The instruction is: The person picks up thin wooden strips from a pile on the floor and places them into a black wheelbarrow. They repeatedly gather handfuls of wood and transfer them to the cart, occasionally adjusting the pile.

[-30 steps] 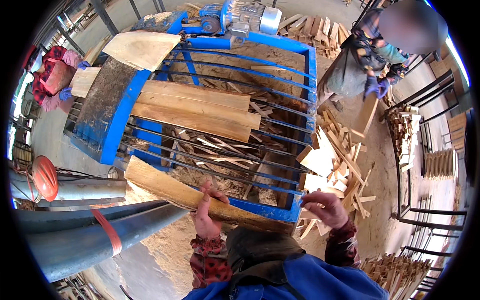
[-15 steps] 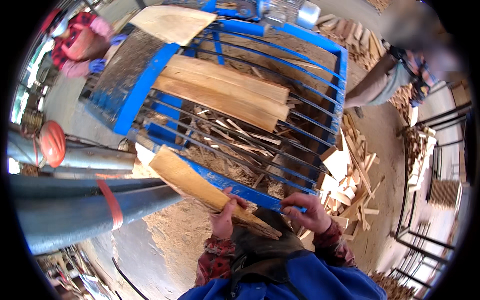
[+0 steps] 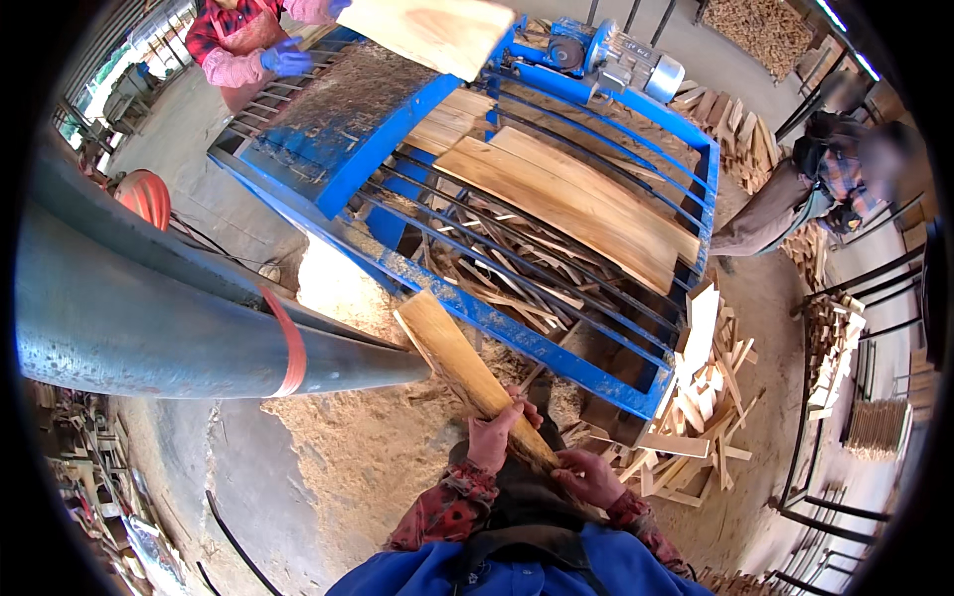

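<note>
A narrow wooden board (image 3: 459, 366) with a dark, rough edge slants in front of my body, its far end near the blue machine frame. Around its lower part, my left hand (image 3: 494, 439) is closed, thumb on top. My right hand (image 3: 588, 478) is closed at the board's near end, fingers against the wood; its fingertips are partly hidden. Beyond, two long planks (image 3: 586, 204) lie side by side on the dark bars of the blue machine (image 3: 477, 310). More planks (image 3: 449, 121) show at the edge of the machine's cover.
A co-worker with purple gloves (image 3: 286, 58) is at the far left by a wide pale board (image 3: 429, 30). Another person (image 3: 770, 204) stands at the right. A large grey pipe (image 3: 179, 308) crosses the left side. Wood offcuts (image 3: 701, 417) are heaped right of the machine.
My right hand has left the blue frame and come to the near end of the board. The board now points more steeply away from me. More planks show at the machine's cover.
</note>
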`<state>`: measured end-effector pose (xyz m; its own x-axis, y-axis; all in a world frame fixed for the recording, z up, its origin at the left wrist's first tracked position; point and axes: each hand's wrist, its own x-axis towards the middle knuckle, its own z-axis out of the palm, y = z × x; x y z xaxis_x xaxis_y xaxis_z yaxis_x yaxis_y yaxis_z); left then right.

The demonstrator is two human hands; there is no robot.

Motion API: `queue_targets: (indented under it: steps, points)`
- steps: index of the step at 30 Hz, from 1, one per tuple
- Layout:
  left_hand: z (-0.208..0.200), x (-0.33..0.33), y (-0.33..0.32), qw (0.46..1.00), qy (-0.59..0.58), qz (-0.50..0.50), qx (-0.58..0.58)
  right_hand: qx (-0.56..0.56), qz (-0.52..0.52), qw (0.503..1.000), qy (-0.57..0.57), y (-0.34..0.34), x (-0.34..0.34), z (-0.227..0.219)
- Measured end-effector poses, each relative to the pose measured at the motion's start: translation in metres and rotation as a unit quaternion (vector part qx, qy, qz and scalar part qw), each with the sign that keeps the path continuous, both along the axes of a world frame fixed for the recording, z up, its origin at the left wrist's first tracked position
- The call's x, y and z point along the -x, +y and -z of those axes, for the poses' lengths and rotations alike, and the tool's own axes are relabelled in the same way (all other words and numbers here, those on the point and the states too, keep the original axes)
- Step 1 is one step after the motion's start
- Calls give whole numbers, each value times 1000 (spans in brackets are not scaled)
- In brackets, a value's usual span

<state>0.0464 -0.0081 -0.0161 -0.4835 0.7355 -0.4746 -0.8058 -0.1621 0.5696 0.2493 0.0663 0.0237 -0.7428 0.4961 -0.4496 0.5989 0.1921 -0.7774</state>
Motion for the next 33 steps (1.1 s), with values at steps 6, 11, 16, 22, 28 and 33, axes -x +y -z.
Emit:
queue_targets:
  steps: [6, 11, 16, 22, 28, 33]
  points:
    - [1, 4, -32, 999, -37, 28, 18, 87, 76, 992, -51, -55, 10, -22]
    - [-2, 6, -45, 998, -49, 10, 25, 92, 39, 993, -58, -55, 17, -32]
    - [-13, 4, -26, 997, -45, -19, 56, 65, 13, 998, 6, -25, 20, -38]
    - [-23, -20, -3, 995, -32, -32, 85, 90, 4, 996, 11, 11, -5, -23]
    - [-23, -36, 31, 993, -38, -8, 115, 47, -12, 995, 91, 23, -20, -2]
    - [-20, -38, 43, 993, -22, 10, 114, 63, 2, 996, 68, 31, -18, -7]
